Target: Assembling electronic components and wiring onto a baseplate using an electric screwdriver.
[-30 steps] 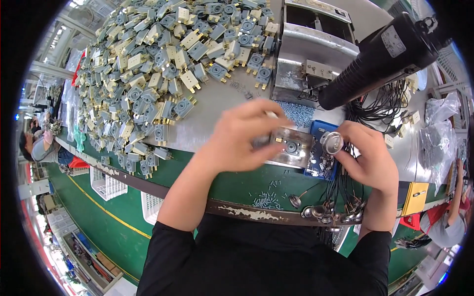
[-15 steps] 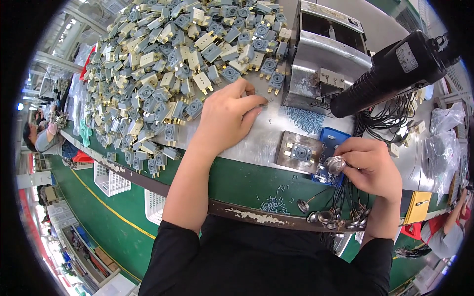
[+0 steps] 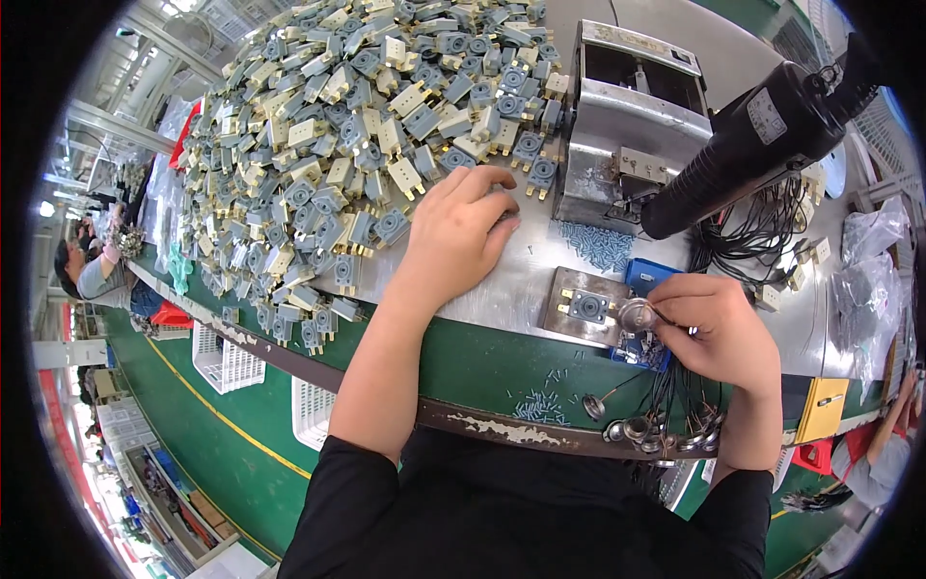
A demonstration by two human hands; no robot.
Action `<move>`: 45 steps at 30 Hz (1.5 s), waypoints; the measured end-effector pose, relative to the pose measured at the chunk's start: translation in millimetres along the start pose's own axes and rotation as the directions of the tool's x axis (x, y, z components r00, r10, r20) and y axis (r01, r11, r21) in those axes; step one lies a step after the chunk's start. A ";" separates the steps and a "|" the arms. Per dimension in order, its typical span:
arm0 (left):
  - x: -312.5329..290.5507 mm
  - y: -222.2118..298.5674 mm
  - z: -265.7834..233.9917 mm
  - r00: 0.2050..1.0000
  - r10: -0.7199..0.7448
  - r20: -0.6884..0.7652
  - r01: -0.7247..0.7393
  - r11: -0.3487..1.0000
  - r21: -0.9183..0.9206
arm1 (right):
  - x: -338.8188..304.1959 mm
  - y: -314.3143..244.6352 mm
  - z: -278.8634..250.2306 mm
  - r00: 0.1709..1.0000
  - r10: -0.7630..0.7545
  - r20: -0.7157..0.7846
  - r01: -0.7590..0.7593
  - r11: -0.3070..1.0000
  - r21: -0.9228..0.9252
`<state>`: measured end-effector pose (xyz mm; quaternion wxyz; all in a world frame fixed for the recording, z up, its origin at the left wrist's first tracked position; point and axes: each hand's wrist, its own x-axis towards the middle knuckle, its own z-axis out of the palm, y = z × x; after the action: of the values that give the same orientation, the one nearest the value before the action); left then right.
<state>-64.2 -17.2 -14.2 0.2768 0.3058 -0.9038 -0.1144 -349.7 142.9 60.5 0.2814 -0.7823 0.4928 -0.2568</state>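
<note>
My right hand pinches a round silver metal cap with a thin dark wire. The cap is at the right edge of a metal fixture block, beside the grey plastic housing with brass tabs seated in it. Partly under this hand lies a blue tray of small metal parts. My left hand rests on the metal tabletop with fingers curled and thumb close to them, beside the pile of grey and cream housings. Whatever its fingertips hold is too small to make out.
A black electric screwdriver slants in front of a metal machine. Loose screws lie by its base, and more screws on the green surface near me. Wired metal caps cluster at the front edge, left of a yellow pad.
My right hand has moved the metal cap slightly left, from over the blue tray to the edge of the seated housing. The left hand stays by the pile, its fingers curled a little more.
</note>
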 end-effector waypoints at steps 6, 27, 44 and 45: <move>-1.8 -2.6 -1.5 0.953 -0.301 -0.030 0.208 0.724 -0.658 | 1.6 -3.5 0.0 1.000 0.013 -0.001 -0.013 1.000 0.018; -7.7 32.9 7.7 0.876 -0.270 0.401 0.383 -0.117 -0.916 | 1.1 5.9 7.1 0.990 0.120 -0.072 -0.085 0.925 0.371; -8.9 104.0 4.8 0.795 -0.205 0.571 0.587 0.024 -0.809 | 10.3 -7.6 37.2 0.912 0.075 -0.403 -0.011 0.987 0.160; -9.1 102.9 5.2 0.836 -0.220 0.503 0.532 0.100 -0.841 | 9.6 -6.9 36.3 0.914 0.064 -0.402 -0.007 0.990 0.141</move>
<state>-111.6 69.6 16.4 0.2484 0.2702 -0.5460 -0.7531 -317.1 143.3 40.7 0.2305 -0.6820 0.5360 -0.4410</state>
